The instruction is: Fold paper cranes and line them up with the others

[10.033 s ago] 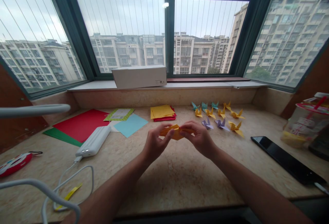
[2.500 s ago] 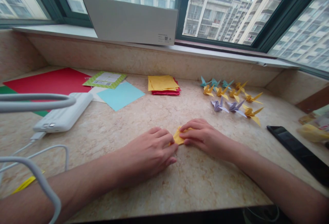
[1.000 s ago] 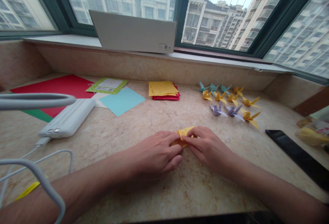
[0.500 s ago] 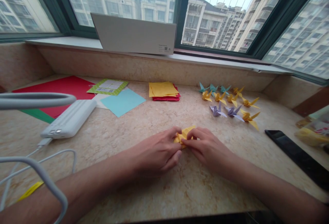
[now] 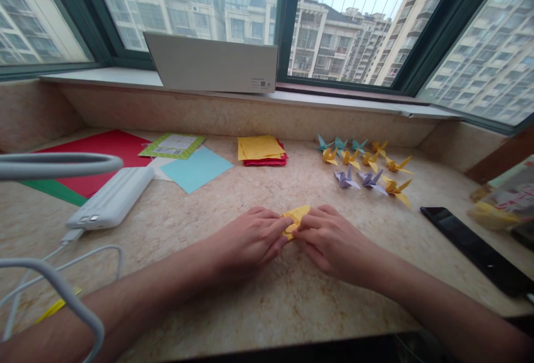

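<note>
A small folded piece of yellow origami paper (image 5: pixel 297 215) is between my two hands, just above or on the stone counter. My left hand (image 5: pixel 254 238) pinches its left side, fingers pressed together. On the opposite side my right hand (image 5: pixel 327 236) grips it between thumb and fingertips, the other fingers curled. The hands partly cover the paper, so its full folded shape is hidden. Beyond them lies a stack of yellow and red paper squares (image 5: pixel 261 148). To the right of that stand several folded paper cranes in teal, yellow and purple, with a purple crane (image 5: pixel 346 178) in front.
A light blue sheet (image 5: pixel 197 169), a red sheet (image 5: pixel 104 149) and a green-edged packet (image 5: pixel 172 145) lie at the back left. Nearer stands a white power bank (image 5: pixel 112 199) with cables. A black phone (image 5: pixel 475 249) rests on the right, beside a plastic bag (image 5: pixel 507 199).
My left fingers have straightened and lie flatter against the yellow paper, while my right fingers curl in closer around it. The whole view has shifted slightly.
</note>
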The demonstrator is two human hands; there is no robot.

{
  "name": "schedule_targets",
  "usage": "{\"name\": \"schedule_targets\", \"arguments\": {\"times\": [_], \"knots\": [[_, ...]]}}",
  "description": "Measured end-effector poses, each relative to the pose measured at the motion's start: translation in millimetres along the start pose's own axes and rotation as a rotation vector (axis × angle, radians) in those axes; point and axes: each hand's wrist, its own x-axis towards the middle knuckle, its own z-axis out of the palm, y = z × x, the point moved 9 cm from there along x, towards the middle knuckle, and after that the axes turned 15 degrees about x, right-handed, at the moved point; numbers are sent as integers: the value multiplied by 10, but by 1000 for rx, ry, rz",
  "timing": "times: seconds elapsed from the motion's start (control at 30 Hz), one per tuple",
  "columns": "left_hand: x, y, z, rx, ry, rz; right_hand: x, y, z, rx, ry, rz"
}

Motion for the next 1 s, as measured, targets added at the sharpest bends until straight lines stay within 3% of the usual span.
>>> {"name": "schedule_targets", "arguments": {"times": [0.13,0.3,0.43,0.63,0.8,1.0], "knots": [[30,-29,37,-5,30,-54,72,126,8,41,87,32],[-4,-79,-47,-32,134,-107,121,290,-15,199,163,89],[-30,-136,-13,-37,107,-113,109,395,-46,347,196,162],[-40,-179,31,-6,117,-104,99,423,-84,254,234,106],[-63,-246,4,143,96,-166,105,185,52,100,97,-99],[-74,-302,21,205,43,-196,114,77,64,97,44,-69]]}}
